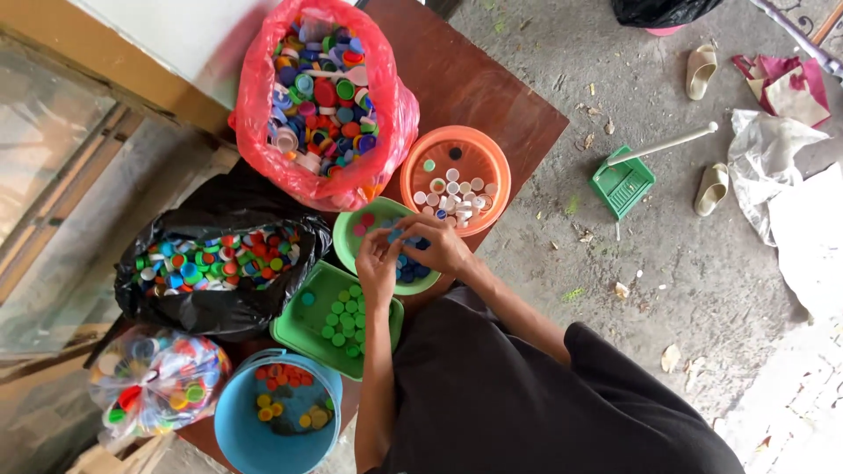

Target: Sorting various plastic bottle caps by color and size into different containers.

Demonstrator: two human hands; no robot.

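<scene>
Carefully now, left hand (378, 263) and right hand (435, 246) at frame centre, fingers pinched together on a blue bottle cap (394, 235) over the green bowl (351, 233): best released low into matching colours.

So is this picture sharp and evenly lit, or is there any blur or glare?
Head view: soft, even daylight with no hard shadows; mild sheen on the red plastic bag and black bag. The hands look slightly soft over the green bowl. The straight table edge suggests little distortion.
</scene>
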